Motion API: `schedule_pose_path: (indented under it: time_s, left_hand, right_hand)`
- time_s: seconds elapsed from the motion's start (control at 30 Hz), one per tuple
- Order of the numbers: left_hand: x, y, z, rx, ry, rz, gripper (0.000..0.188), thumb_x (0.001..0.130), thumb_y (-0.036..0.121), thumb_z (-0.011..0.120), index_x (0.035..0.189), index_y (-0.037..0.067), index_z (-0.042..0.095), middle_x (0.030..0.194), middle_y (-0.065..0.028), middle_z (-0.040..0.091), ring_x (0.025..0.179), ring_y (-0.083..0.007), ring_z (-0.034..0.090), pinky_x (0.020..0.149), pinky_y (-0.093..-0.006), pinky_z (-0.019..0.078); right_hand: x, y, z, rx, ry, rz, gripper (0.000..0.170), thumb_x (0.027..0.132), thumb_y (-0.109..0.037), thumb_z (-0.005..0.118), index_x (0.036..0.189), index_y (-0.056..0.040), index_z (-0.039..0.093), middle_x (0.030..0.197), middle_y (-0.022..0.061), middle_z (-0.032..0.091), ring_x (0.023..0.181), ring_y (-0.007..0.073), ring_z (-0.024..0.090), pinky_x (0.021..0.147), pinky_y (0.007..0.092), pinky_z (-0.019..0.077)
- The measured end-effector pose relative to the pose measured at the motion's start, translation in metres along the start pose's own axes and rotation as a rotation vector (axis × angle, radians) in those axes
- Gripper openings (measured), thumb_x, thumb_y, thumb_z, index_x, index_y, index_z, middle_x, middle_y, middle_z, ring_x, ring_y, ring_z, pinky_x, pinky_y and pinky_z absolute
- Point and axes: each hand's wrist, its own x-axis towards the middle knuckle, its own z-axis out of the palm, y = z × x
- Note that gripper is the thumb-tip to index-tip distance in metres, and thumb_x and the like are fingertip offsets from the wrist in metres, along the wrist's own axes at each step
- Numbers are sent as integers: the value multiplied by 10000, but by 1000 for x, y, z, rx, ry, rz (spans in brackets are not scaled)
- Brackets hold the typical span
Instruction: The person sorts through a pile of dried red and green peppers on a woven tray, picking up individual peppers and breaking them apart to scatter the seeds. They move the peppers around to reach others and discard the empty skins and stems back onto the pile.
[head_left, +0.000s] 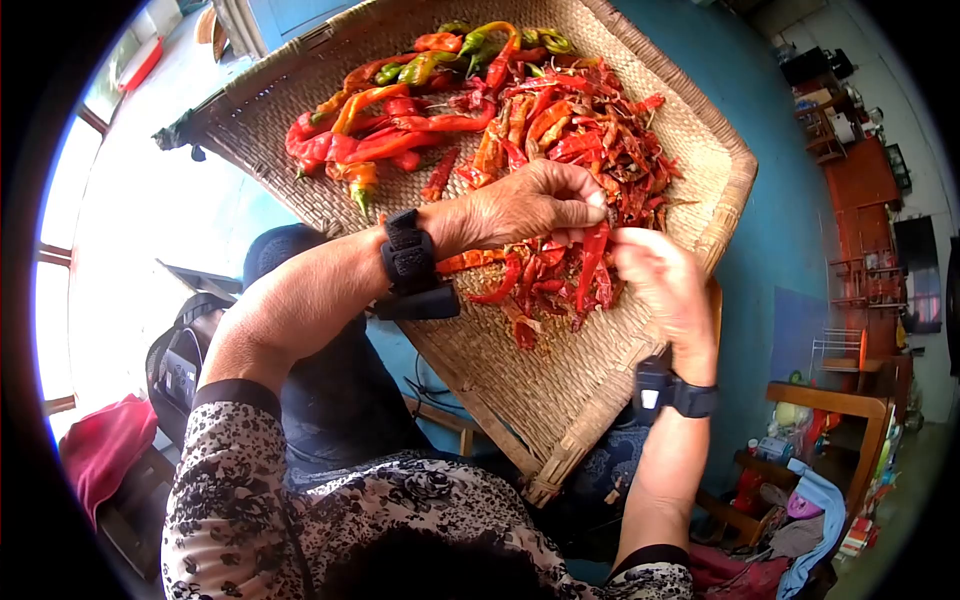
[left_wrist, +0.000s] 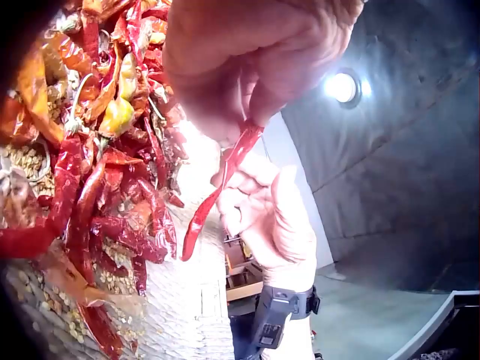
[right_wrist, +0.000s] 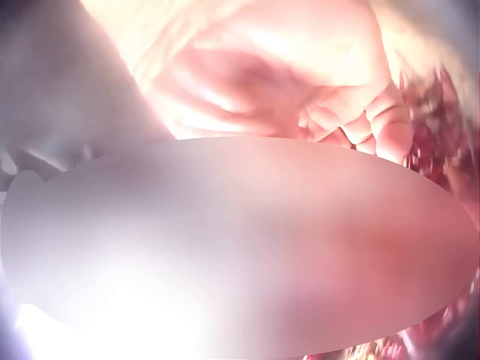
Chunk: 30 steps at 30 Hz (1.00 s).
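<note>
The left hand (head_left: 545,205) pinches a long red pepper (head_left: 592,262) near its top between thumb and fingers, above the woven tray (head_left: 570,400). In the left wrist view the pepper (left_wrist: 210,201) hangs slantwise from the left hand (left_wrist: 259,56). Close to its right side is the right hand (head_left: 668,285), slightly blurred, fingers bent towards the pepper; whether they grip it cannot be told. The right wrist view shows the right hand (right_wrist: 277,75) with curled fingers, a blurred oval hiding the lower part. Dried red peppers (head_left: 620,140) lie heaped beneath and beyond the hands.
Fresher red and green peppers (head_left: 390,135) lie on the tray's far left part, and loose seeds are scattered near the small pieces. A wooden chair (head_left: 870,440) with cloths and other items stands at the right. A red cloth (head_left: 108,450) is at the far left.
</note>
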Motion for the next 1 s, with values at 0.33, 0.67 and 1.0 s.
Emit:
schedule_pose_path:
  time_s: [0.33, 0.67, 1.0]
  left_hand:
    - [-11, 34, -31, 1063, 184, 169, 227, 909, 224, 600, 1048, 45, 607, 915, -88, 649, 873, -171, 635, 720, -326, 524]
    - [-26, 1, -56, 1563, 188, -67, 256, 812, 159, 621, 1014, 31, 529, 917, -163, 575, 808, -315, 610, 646, -436, 497]
    - [2, -10, -30, 1131, 172, 339, 118, 800, 67, 627, 871, 36, 539, 810, -129, 608, 749, -331, 621, 638, -408, 494]
  right_hand:
    - [13, 7, -17, -114, 285, -172, 148, 914, -159, 587, 918, -15, 622, 683, 7, 570, 621, 82, 538, 544, 264, 443]
    - [-33, 85, -117, -1031, 767, 245, 244, 875, -207, 616, 1080, -75, 625, 887, 175, 655, 753, 343, 638, 702, 430, 491]
    - [14, 1, 0, -566, 362, -381, 241, 833, -48, 640, 1070, -16, 611, 965, 157, 628, 746, 258, 631, 683, 348, 515]
